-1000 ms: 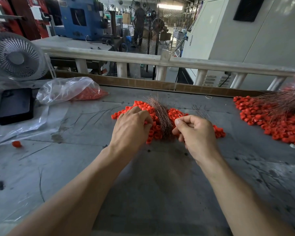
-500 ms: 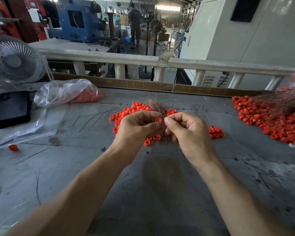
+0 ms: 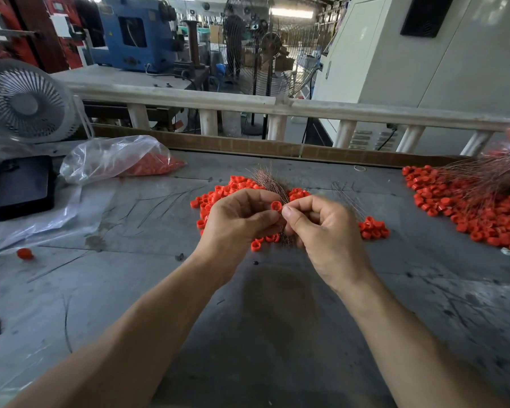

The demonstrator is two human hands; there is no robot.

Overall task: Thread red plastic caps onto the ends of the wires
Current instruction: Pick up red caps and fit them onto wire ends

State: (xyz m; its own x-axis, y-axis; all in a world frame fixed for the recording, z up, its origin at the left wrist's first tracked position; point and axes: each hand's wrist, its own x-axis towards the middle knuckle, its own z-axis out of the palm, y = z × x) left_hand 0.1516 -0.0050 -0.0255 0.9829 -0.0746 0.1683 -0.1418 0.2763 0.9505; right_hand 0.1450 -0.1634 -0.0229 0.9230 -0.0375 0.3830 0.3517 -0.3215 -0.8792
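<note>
My left hand [image 3: 242, 219] pinches a red plastic cap [image 3: 276, 206] between thumb and fingers, held above the grey table [image 3: 277, 319]. My right hand [image 3: 321, 228] is curled right beside it, thumb tip at the cap, pinching a thin wire that blurs off to the right. Under both hands lies a pile of loose red caps [image 3: 218, 195] with a bundle of thin brownish wires [image 3: 268, 181] resting across it.
A second heap of red caps with wires [image 3: 468, 201] lies at the right. At the left are a clear bag of caps [image 3: 121, 160], a black phone [image 3: 22, 187], a white fan [image 3: 24, 101] and one stray cap [image 3: 25, 253]. A cardboard strip [image 3: 248, 145] borders the far edge.
Both hands rose off the cap pile and came together. My left hand now holds a single red cap up against my right hand's fingertips.
</note>
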